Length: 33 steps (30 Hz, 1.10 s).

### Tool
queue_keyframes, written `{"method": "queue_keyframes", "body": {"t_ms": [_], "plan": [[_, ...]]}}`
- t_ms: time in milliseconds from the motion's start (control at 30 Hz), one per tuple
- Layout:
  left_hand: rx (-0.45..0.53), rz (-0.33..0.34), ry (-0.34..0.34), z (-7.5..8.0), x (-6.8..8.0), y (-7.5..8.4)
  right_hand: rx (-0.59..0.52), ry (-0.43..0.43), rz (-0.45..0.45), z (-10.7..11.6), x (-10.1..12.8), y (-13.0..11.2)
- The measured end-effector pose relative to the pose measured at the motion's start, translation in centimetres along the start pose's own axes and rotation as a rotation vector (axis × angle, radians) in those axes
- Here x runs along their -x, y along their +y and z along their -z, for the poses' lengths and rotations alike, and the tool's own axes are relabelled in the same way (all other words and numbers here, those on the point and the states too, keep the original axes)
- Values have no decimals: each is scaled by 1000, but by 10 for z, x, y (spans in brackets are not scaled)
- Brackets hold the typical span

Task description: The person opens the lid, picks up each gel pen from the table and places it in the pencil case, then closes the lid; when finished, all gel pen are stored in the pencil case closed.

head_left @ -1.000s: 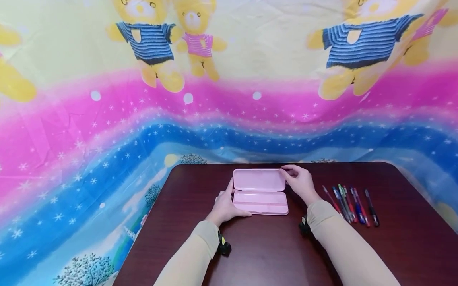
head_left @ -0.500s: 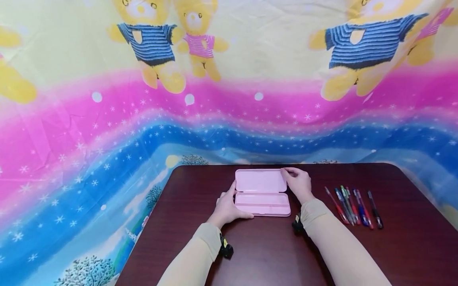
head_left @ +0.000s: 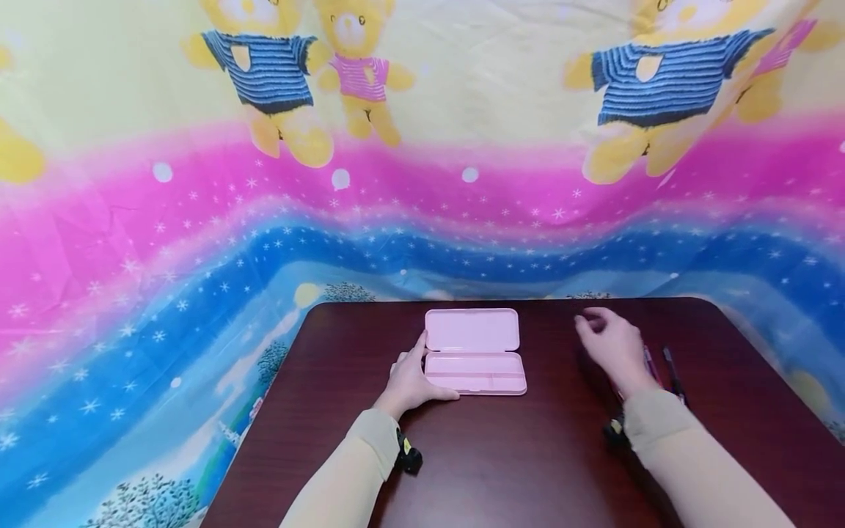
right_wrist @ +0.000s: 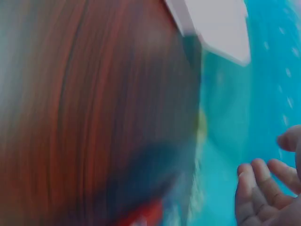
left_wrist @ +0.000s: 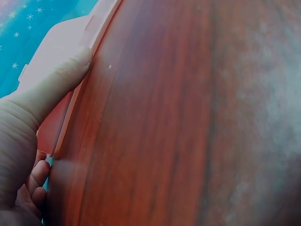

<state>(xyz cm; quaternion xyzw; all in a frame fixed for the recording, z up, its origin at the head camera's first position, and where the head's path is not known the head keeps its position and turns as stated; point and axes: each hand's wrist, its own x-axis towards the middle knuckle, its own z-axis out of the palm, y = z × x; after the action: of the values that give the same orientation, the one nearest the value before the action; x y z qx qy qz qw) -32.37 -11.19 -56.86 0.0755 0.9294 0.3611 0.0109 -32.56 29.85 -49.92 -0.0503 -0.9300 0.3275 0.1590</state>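
Observation:
A pink pencil case (head_left: 472, 330) lies on the dark table with its lid raised at the back and its divided tray facing up. My left hand (head_left: 404, 385) holds the case's left end, thumb along the front edge and fingers at the side. In the left wrist view, that thumb (left_wrist: 66, 75) presses the rim of the pencil case (left_wrist: 101, 23). To the right of the case, my right hand (head_left: 614, 350) hovers with loosely bent fingers and nothing in them. It partly hides several pens, among them a black pen (head_left: 672, 372).
The brown table (head_left: 515, 462) has its far edge against a printed cloth (head_left: 422, 183) with teddy bears. In the right wrist view, a blurred red shape (right_wrist: 143, 214) shows low down, and a corner of the pencil case is at the top.
My right hand has let go of the raised lid and moved right, over toward the pens. The lid stays up. My left hand keeps its place on the case.

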Motion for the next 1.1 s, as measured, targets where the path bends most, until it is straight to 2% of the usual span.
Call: {"method": "queue_keyframes", "body": {"t_ms": [167, 333, 500, 667, 833, 1100], "plan": [[-5, 3, -1, 4, 2, 1, 174, -82, -47, 50, 14, 44], [-28, -19, 1, 7, 4, 2, 285, -185, -98, 72, 33, 83], [-28, -32, -6, 5, 3, 3, 339, -252, -125, 79, 42, 110], [-33, -34, -21, 2, 4, 4, 348, -338, -167, 81, 46, 125], [-25, -28, -22, 1, 6, 4, 324, -406, -238, 79, 48, 128], [-9, -33, -10, 3, 8, 4, 311, -415, -239, 76, 46, 126]]}}
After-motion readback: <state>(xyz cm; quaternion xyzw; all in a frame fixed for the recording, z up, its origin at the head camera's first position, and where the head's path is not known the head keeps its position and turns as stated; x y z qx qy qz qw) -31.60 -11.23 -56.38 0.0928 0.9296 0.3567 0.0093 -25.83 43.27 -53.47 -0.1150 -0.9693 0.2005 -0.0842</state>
